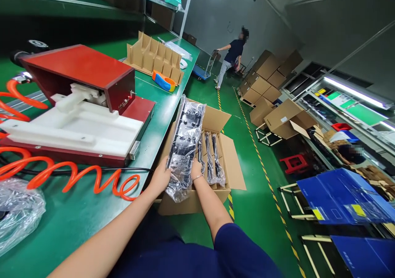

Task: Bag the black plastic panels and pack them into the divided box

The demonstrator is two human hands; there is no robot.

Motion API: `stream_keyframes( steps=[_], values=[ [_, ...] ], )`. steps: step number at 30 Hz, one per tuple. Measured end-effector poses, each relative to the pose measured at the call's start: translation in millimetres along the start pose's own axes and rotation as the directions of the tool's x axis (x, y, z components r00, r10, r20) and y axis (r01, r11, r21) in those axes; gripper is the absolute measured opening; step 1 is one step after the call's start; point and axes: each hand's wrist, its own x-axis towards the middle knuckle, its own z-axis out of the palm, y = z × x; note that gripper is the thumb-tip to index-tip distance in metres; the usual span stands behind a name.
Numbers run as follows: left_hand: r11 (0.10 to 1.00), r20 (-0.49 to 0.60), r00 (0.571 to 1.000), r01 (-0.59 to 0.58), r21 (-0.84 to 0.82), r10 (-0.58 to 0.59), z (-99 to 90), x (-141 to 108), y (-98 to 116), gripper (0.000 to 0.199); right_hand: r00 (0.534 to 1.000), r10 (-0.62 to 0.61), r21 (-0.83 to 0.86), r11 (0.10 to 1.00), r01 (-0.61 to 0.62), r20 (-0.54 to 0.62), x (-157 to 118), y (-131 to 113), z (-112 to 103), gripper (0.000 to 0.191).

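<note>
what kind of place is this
Probably a factory packing or assembly area: a red machine with coiled orange air hoses sits on a green workbench, an open carton holds bagged parts between dividers, and striped tape marks the floor.

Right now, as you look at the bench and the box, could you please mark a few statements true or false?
1. The left hand and right hand both hold the bagged black part. True.
2. The flaps are folded shut. False: the box flaps stand open.
3. The orange coiled hose lies on the green bench. True.
4. The tape dispenser is inside the box. False: the tape dispenser is on the bench, beside the cardboard divider.
</note>
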Motion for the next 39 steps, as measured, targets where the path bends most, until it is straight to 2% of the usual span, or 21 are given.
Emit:
stream_keyframes(
  steps=[9, 16, 19, 22, 26, 30, 32, 35, 36, 39],
  values=[
    [0.999, -0.041, 0.999, 0.012, -0.039, -0.013, -0.2, 0.6, -1.0, 0.057, 0.999, 0.034, 0.012, 0.999, -0.034, -0.004, -4.4, -1.3, 1.9, 0.033],
    [0.999, -0.068, 0.998, 0.002, -0.039, -0.005, 0.3, 2.0, -2.7, 0.058, 1.000, 0.019, 0.129, 0.991, -0.015, -0.025, 5.8, -1.2, -0.6, 0.030],
    [0.999, -0.093, 0.995, 0.016, -0.052, -0.021, 0.8, 3.7, -5.8, 0.059, 0.998, 0.000, 0.234, 0.972, 0.016, -0.068, 12.8, 10.4, -10.7, 0.035],
    [0.995, -0.125, 0.992, 0.018, -0.097, -0.031, 1.6, 5.9, -10.3, 0.060, 0.988, 0.001, 0.369, 0.928, 0.057, -0.154, 16.7, 34.7, -23.2, 0.048],
    [0.983, -0.129, 0.990, 0.029, -0.180, -0.053, 1.4, 7.8, -13.5, 0.058, 0.962, 0.047, 0.561, 0.819, 0.117, -0.270, 13.0, 71.7, -29.7, 0.054],
    [0.975, -0.134, 0.986, 0.065, -0.211, -0.094, 0.1, 8.7, -13.5, 0.057, 0.939, 0.096, 0.696, 0.696, 0.175, -0.331, 2.3, 91.5, -21.0, 0.054],
    [0.971, -0.136, 0.985, 0.078, -0.224, -0.111, 0.1, 9.1, -14.9, 0.057, 0.926, 0.110, 0.786, 0.570, 0.239, -0.361, -2.6, 93.9, -15.3, 0.051],
    [0.965, -0.127, 0.985, 0.084, -0.249, -0.119, 1.4, 9.7, -19.7, 0.056, 0.909, 0.159, 0.901, 0.274, 0.335, -0.386, -7.9, 92.6, -10.7, 0.048],
    [0.963, -0.126, 0.985, 0.082, -0.255, -0.117, 1.9, 9.9, -21.6, 0.056, 0.907, 0.174, 0.915, 0.200, 0.349, -0.384, -9.4, 91.8, -10.5, 0.047],
    [0.961, -0.125, 0.985, 0.081, -0.265, -0.117, 3.1, 10.2, -25.9, 0.056, 0.907, 0.185, 0.925, 0.131, 0.358, -0.377, -14.1, 90.3, -12.6, 0.044]
  ],
)
